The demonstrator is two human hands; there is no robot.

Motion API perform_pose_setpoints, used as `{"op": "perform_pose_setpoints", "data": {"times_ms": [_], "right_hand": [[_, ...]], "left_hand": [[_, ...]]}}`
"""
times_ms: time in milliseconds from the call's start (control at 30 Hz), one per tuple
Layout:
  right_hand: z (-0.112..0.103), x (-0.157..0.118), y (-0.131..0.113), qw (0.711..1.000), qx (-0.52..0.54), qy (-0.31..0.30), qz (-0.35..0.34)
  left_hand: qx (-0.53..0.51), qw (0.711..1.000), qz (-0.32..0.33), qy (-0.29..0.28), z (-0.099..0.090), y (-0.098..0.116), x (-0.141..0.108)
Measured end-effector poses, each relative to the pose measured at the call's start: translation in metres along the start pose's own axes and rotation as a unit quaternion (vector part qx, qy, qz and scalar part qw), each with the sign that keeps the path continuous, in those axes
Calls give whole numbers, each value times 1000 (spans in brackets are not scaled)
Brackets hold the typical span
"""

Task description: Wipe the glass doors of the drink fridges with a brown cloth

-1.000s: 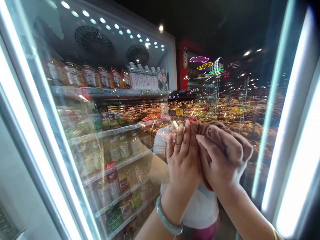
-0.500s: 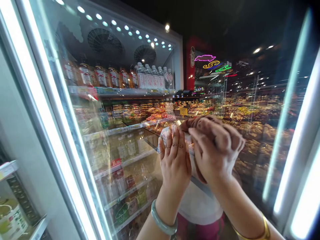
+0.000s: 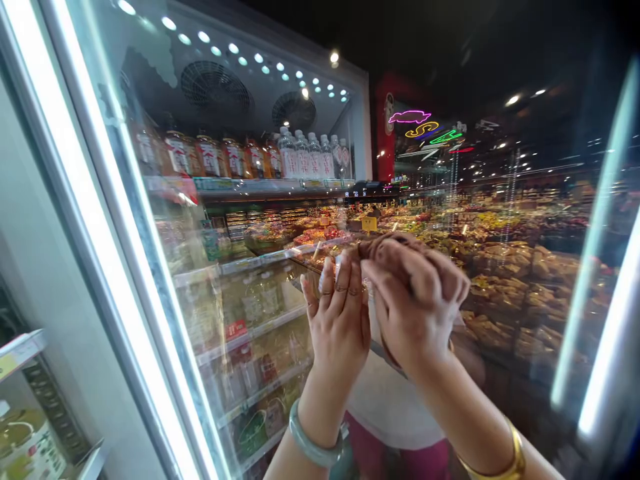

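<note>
My left hand [image 3: 340,320] lies with its fingers stretched out and flat against the glass door [image 3: 280,280] of a drinks fridge. A pale green bangle [image 3: 315,440] circles that wrist. Close on its right is my right hand [image 3: 417,293], raised to the glass with bent, closed fingers. Whatever it may hold is hidden behind the fingers and their dark reflection. A gold bangle [image 3: 500,460] sits on the right wrist. Below the hands, the glass reflects a light top and pink trousers.
Behind the glass, amber bottles [image 3: 207,155] and clear bottles [image 3: 313,157] line the top shelf, with packaged goods lower down. Bright light strips [image 3: 95,233] run up the left door edge. A shelf [image 3: 20,353] juts out at the lower left. Shop displays reflect at right.
Both hands have shifted a little to the left across the glass, staying close together. The light strips and bottles appear slightly farther right in view.
</note>
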State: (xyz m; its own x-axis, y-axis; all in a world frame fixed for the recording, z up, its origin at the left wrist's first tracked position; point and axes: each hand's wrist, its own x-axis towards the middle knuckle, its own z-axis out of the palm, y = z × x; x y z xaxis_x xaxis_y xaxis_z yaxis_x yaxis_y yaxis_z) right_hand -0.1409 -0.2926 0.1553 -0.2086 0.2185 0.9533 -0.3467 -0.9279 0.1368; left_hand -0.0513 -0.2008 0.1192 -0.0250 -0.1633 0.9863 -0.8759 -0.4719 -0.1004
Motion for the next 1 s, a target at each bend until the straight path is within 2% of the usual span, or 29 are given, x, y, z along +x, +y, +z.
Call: {"op": "perform_pose_setpoints", "data": {"times_ms": [67, 133, 233, 333, 400, 467, 533, 600, 667, 733, 800, 867, 933, 1000], "right_hand": [[-8, -20, -7, 999, 25, -33, -22], [-21, -39, 0, 997, 40, -54, -25], [-31, -44, 17, 999, 20, -48, 2], [-18, -18, 16, 999, -15, -9, 42], [-2, -2, 0, 999, -16, 15, 45], [10, 0, -20, 1000, 2, 20, 19], [12, -17, -36, 999, 30, 3, -19], [3, -46, -40, 996, 66, -29, -47], [-12, -75, -31, 992, 94, -54, -59], [-23, -88, -16, 992, 93, -56, -58], [-24, -81, -6, 996, 72, -31, -33], [-15, -61, -10, 998, 59, 0, 4], [-2, -45, -28, 998, 62, 11, 19], [7, -46, -52, 997, 77, -6, -2]], "left_hand": [[4, 1000, 0, 9, -2, -8, -3], [7, 1000, 5, 9, -5, -16, -5], [6, 1000, 9, -4, -10, -25, -6], [1, 1000, 8, -10, -12, -29, -5], [-1, 1000, 9, -8, -13, -31, -6], [-6, 1000, 6, -7, -13, -35, -8], [-13, 1000, 5, -9, -15, -42, -13], [-16, 1000, 1, -12, -17, -50, -21], [-9, 1000, -5, -15, -19, -56, -29], [0, 1000, -11, -15, -20, -59, -39], [0, 1000, -16, -9, -19, -59, -47], [-6, 1000, -25, -7, -17, -58, -55], [-9, 1000, -25, -11, -15, -58, -64], [-11, 1000, -7, -12, -15, -60, -74]]}}
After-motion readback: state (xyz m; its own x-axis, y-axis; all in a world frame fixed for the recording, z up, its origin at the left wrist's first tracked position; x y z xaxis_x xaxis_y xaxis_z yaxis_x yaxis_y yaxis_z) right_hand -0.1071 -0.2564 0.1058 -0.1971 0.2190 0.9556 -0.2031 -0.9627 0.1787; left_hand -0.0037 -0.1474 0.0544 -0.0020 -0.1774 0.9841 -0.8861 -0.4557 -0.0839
